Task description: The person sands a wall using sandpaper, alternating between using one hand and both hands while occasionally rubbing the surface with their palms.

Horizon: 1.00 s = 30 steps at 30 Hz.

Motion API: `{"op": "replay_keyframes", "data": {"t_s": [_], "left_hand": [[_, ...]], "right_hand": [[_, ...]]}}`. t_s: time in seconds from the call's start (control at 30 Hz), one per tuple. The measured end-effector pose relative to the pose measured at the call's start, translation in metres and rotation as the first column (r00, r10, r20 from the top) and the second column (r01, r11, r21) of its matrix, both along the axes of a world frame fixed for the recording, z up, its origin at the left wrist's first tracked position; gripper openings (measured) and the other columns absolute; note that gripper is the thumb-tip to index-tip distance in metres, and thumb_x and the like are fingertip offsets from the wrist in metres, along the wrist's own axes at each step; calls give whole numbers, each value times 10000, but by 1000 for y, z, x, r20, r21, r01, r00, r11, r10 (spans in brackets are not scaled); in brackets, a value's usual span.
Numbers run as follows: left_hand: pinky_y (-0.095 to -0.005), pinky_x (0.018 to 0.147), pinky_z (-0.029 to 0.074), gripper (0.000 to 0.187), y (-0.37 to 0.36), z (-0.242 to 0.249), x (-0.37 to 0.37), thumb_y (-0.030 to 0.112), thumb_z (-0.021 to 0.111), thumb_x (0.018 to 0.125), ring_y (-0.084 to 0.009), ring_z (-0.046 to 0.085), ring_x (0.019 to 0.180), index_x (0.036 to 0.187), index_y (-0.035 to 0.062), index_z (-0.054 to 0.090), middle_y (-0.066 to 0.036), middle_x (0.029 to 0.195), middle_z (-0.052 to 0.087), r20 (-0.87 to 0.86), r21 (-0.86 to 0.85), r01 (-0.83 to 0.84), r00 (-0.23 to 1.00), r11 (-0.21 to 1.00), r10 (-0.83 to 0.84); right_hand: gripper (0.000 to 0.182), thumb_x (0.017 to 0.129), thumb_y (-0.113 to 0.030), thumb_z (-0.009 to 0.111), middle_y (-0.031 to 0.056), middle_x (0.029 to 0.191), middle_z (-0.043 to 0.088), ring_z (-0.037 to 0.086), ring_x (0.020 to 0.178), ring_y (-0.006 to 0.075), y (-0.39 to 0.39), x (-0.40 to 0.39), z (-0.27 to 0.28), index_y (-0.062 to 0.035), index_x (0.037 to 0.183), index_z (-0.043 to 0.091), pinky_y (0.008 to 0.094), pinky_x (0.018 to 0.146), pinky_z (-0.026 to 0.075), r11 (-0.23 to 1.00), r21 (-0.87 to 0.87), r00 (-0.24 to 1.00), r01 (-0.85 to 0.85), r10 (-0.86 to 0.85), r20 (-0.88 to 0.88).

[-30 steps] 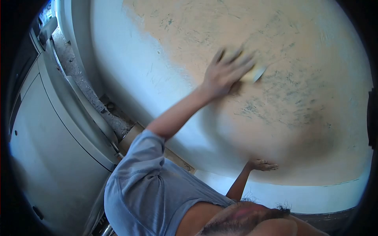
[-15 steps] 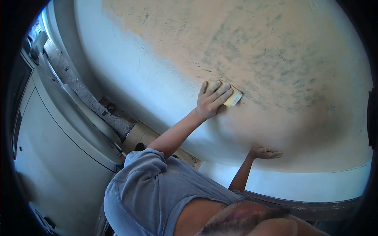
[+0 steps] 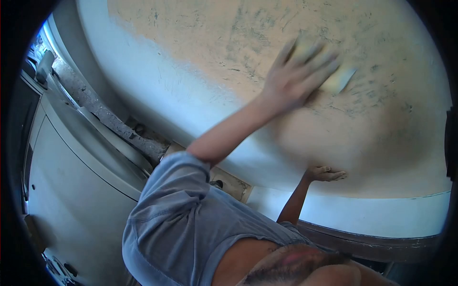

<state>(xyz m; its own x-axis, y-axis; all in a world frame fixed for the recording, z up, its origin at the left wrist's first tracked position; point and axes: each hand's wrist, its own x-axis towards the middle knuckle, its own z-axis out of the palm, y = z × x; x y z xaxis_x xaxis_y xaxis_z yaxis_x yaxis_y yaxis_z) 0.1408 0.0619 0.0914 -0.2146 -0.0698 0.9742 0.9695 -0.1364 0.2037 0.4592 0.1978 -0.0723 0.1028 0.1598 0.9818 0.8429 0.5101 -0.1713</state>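
My left hand [image 3: 293, 83], slightly smeared by motion, presses a folded sheet of yellow sandpaper [image 3: 339, 80] against a large curved panel [image 3: 200, 33]. Fingers lie spread over the sheet, and its pale corner sticks out past them. Tan filler with dark scratch-like marks covers much of the panel, beside bare whitish paint. Lower down, my right hand [image 3: 326, 174] is held close to the panel's lower tan area, fingers stretched out to the right and dusty, with nothing in it.
Left of me stands a pale vehicle [image 3: 81, 190] with a door seam and side mirror [image 3: 45, 66]. Between it and the panel runs a strip of rough ground [image 3: 95, 102]. A dark trim strip [image 3: 362, 240] borders the panel at lower right.
My left hand has slid the sandpaper up and to the right across the filler. My right hand stays almost in place. The view has shifted slightly.
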Motion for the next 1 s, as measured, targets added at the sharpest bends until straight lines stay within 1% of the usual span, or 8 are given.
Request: {"op": "replay_keyframes", "data": {"t_s": [0.17, 0.43, 0.5, 0.63, 0.8, 0.9, 0.97, 1.0], "left_hand": [[-469, 1094, 276, 396, 11, -135, 54, 212, 643, 788, -125, 576, 1164, 1183, 217, 673, 47, 1261, 630, 78, -182, 79, 995, 980, -65], [-487, 1126, 204, 491, 27, 85, 34, 237, 661, 790, -157, 564, 1201, 1278, 224, 605, 24, 1294, 614, -168, 33, 198, 967, 980, -189], [-496, 1141, 252, 479, 34, 107, 36, 126, 578, 850, -291, 422, 1341, 1314, 19, 526, -128, 1376, 524, -230, 149, 280, 942, 948, -242], [-491, 1126, 197, 478, 30, 12, 76, 234, 677, 773, -162, 558, 1208, 1249, 219, 630, 23, 1282, 622, -118, -110, 41, 991, 993, -54], [-522, 1109, 214, 395, 6, -118, 125, 227, 685, 789, -160, 558, 1196, 1181, 188, 653, 10, 1264, 628, 127, -282, 332, 943, 900, -308], [-466, 998, 374, 243, -11, -116, 127, 200, 668, 827, -225, 612, 1078, 1063, 141, 679, -31, 1101, 680, 100, -448, 576, 793, 684, -602], [-389, 790, 486, 140, -21, -105, 117, 167, 660, 842, -289, 628, 909, 958, 89, 669, -76, 941, 667, 638, -430, 903, 293, -13, -712], [-346, 632, 492, 108, -24, -102, 113, 117, 658, 826, -316, 604, 783, 920, 64, 662, -113, 876, 632, 527, -354, 931, 273, 85, -805]], "right_hand": [[680, 1002, -445, 280, 309, 1501, 209, 181, 1406, 473, 5, 2, -2, 64, 1450, 233, 599, 1121, 159, 999, 36, 1000, -11, 11, 14], [673, 990, -414, 338, 313, 1502, 196, 169, 1405, 482, 22, 27, -13, 42, 1466, 207, 606, 1121, 143, 993, 113, 996, -43, 34, 84], [672, 986, -391, 352, 309, 1513, 170, 147, 1413, 479, 10, 17, -8, 49, 1468, 191, 601, 1128, 120, 996, 38, 995, -75, 73, 62], [649, 971, -313, 341, 300, 1530, 126, 121, 1425, 466, 6, 16, -9, 73, 1463, 170, 593, 1134, 86, 997, -2, 996, -76, 76, 52], [587, 963, -323, 386, 305, 1481, 246, 254, 1385, 439, -46, -4, 20, 93, 1376, 352, 534, 1080, 288, 958, -143, 968, -250, 243, -65], [534, 955, -333, 434, 283, 1335, 463, 447, 1270, 387, -83, -20, 53, 97, 1265, 499, 458, 994, 419, 763, -259, 794, -593, 607, -31], [510, 951, -337, 463, 257, 1233, 575, 547, 1189, 347, -100, -26, 52, 94, 1205, 560, 415, 946, 467, 563, -327, 613, -759, 787, -67], [483, 940, -319, 503, 220, 1152, 620, 585, 1124, 304, -100, -32, 50, 88, 1190, 574, 397, 944, 466, 354, -394, 468, -848, 850, -242]]}}
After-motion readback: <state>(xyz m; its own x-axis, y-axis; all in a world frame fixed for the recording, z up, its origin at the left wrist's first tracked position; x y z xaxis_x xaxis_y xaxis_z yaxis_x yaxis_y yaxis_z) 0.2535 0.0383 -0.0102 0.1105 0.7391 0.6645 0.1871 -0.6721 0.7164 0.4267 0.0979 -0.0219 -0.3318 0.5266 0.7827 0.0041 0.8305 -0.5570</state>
